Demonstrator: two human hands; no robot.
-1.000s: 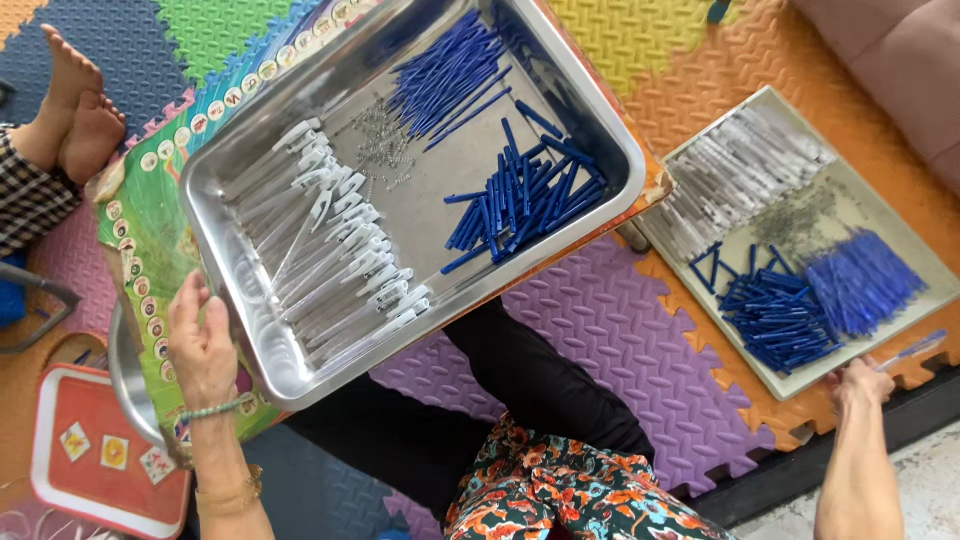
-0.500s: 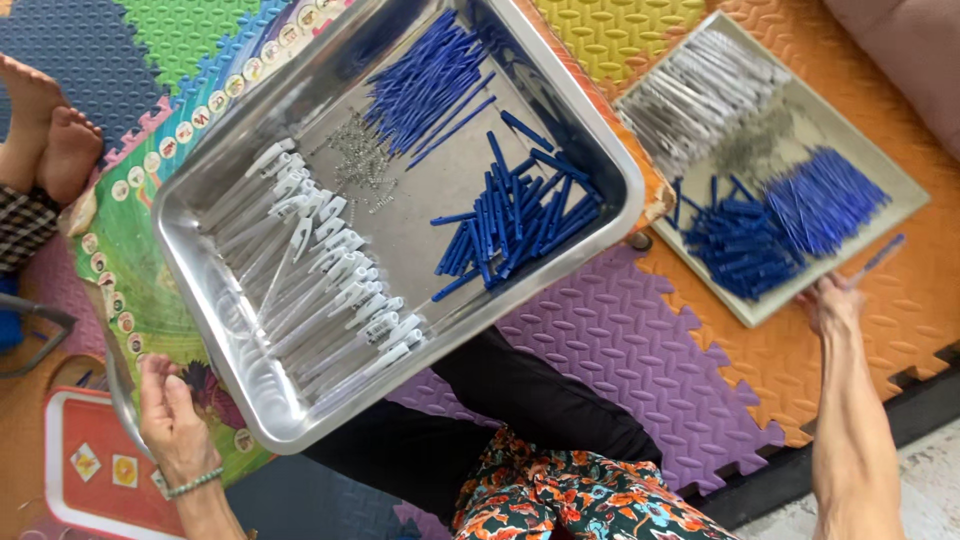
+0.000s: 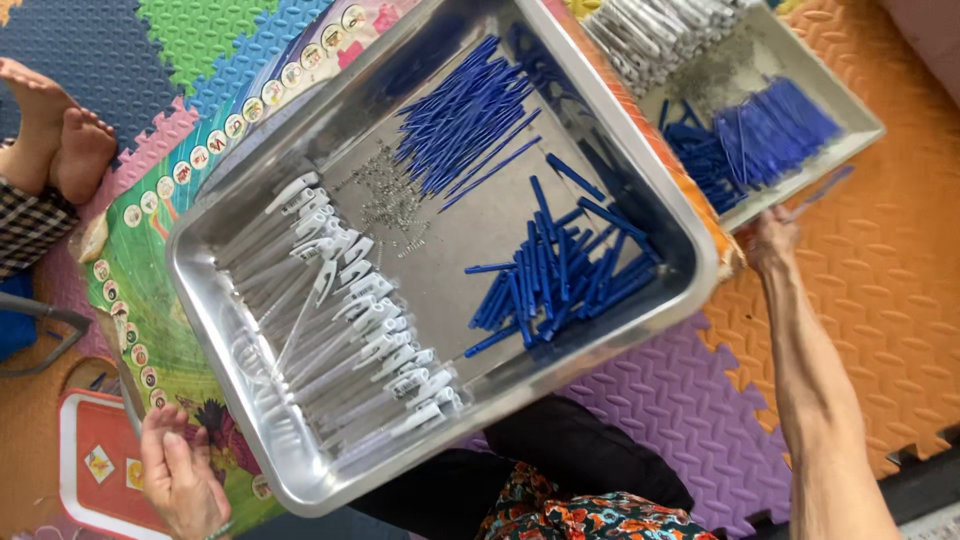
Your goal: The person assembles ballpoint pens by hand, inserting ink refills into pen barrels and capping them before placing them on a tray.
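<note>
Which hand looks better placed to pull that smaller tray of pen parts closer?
Probably the right hand: its fingers touch the near edge of the smaller tray on the orange mat. The left hand is on the far side, below the big steel tray, near the red board.

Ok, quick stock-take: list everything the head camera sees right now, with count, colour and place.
large metal tray: one, silver, centre
clear pen barrels: many, white-capped, tray's left side
blue pen parts: many, two heaps in the tray's right half
small springs: a scatter, grey, tray middle
second tray: one, silver, top right, similar parts
foam mats: several, multicoloured, floor
another person's feet: two, left edge
left hand: bottom left, near the tray's corner
right hand: at second tray's edge
</note>
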